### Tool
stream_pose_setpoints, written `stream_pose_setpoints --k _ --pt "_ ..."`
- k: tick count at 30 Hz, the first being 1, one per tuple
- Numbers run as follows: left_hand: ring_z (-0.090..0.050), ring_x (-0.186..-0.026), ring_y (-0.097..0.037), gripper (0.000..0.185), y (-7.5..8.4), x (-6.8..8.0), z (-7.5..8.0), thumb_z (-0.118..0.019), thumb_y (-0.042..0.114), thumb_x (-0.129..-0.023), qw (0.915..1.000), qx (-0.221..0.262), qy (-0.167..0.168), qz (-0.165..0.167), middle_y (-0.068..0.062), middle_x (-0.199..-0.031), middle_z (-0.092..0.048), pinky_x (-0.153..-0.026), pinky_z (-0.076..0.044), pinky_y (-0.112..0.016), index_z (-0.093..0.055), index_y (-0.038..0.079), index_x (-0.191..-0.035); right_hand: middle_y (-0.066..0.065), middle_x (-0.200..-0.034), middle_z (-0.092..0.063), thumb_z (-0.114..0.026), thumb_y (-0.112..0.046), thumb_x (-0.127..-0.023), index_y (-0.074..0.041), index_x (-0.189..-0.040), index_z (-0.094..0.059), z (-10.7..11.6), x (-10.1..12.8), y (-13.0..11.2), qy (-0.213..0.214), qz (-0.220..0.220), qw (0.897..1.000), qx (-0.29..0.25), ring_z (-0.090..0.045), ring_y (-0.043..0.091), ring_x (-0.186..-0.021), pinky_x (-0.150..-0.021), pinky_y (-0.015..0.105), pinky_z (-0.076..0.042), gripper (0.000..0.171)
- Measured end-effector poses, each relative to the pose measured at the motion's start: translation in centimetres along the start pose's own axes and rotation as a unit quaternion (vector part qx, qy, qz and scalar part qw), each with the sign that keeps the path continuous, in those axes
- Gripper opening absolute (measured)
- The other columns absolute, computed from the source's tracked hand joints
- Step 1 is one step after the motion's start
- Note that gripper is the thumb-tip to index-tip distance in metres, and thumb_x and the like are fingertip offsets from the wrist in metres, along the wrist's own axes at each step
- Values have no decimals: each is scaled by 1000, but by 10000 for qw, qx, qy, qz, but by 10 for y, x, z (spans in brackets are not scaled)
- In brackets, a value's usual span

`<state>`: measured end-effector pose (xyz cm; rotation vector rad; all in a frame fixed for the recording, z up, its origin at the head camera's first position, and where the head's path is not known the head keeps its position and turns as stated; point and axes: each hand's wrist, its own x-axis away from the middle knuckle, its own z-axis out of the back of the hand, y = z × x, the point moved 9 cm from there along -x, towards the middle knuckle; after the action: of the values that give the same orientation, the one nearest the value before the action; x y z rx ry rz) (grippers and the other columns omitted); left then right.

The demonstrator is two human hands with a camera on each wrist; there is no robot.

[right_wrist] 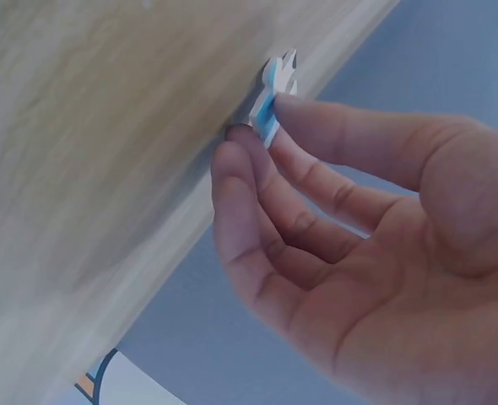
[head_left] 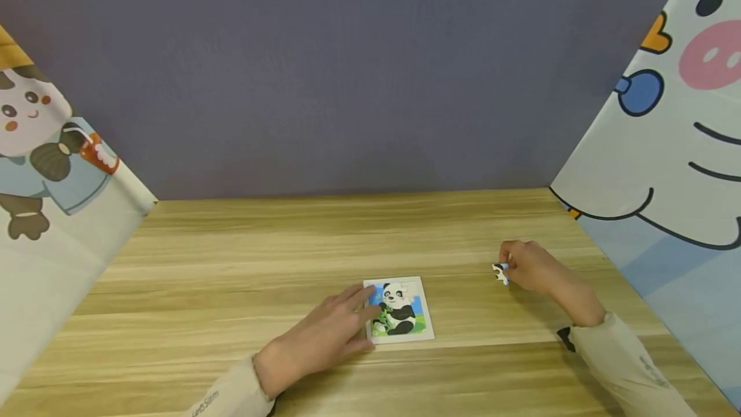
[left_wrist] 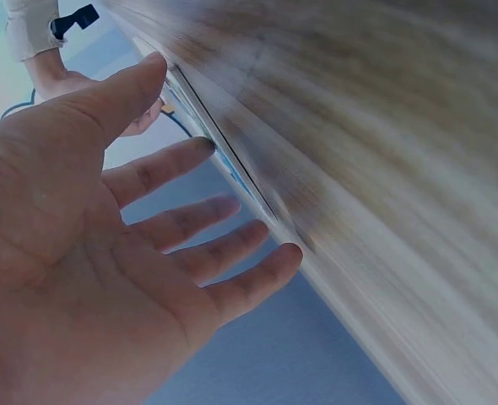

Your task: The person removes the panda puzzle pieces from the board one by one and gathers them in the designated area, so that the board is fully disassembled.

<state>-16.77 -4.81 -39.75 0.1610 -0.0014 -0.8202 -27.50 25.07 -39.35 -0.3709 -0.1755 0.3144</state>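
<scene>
left hand (head_left: 324,336): fingers straight and relaxed, fingertips resting on the left edge of the panda puzzle board (head_left: 405,314)
panda puzzle board: flat on the wooden table (head_left: 243,256), toward its near edge, about midway along
right hand (head_left: 529,266): thumb and fingertips pinching a loose puzzle piece (head_left: 500,271)
puzzle piece: against the table, well right of the board

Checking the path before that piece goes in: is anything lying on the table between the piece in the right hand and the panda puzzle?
Nothing visible does. The right hand pinches the piece, and bare table lies between it and the puzzle. The left hand rests on the puzzle's far, left side.
</scene>
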Motion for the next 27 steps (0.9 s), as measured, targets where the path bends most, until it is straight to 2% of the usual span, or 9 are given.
stream_pose_setpoints --k 5,11,16,22,27 --pt "-38 -141 -39 59 0 1 -2 -65 43 -95 9998 134 -108 34 -18 -156 -38 -101 -47 -55 -51 18 -146 12 -86 -66 -67 5 -84 -5 -88 -60 -4 -1 1 -88 -167 9998 95 -53 22 -71 -60 34 -44 13" --pt "-37 -141 -41 55 1 4 -4 -61 43 -98 9998 86 -195 -63 -17 -155 -39 -103 -45 -56 -49 23 -148 17 -92 -66 -66 5 -84 -5 -91 -62 -5 -2 0 -158 -243 9994 207 -55 23 -74 -61 35 -45 13" --pt "-39 -140 -41 52 2 5 -3 -61 40 -99 9998 29 -183 -75 -17 -154 -41 -102 -46 -55 -50 24 -147 12 -88 -67 -67 3 -86 -4 -94 -62 -1 -2 -3 -10 -57 9997 222 -57 20 -71 -59 34 -46 12" --pt "-42 -138 -40 52 2 3 -2 -62 38 -98 9999 15 -118 -61 -16 -153 -43 -100 -48 -55 -52 23 -147 4 -77 -63 -66 1 -89 -1 -96 -63 4 0 -14 366 216 9990 137 -52 13 -58 -54 30 -45 8" --pt "-44 -137 -38 55 1 2 -2 -64 40 -97 9998 -127 -143 38 -14 -152 -45 -99 -48 -54 -51 21 -147 1 -73 -61 -64 -1 -93 0 -99 -63 0 1 -27 290 353 9989 -111 -53 11 -56 -52 29 -45 6"
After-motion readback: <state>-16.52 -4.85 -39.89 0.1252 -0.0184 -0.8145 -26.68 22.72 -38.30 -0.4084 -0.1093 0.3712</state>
